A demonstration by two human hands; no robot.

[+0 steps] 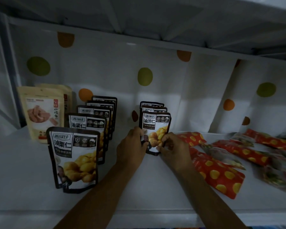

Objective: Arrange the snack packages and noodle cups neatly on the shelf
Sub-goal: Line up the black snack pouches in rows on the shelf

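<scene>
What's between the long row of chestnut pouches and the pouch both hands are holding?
In the head view, just bare white shelf, plus the left hand gripping that pouch by its left edge.

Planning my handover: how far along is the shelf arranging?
Done: tan pouches and a row of five chestnut pouches stand upright at left. In hand: the left hand and right hand grip the front pouch of a second row of three. Left: red packets lie loose at right. No noodle cups in view.
</scene>
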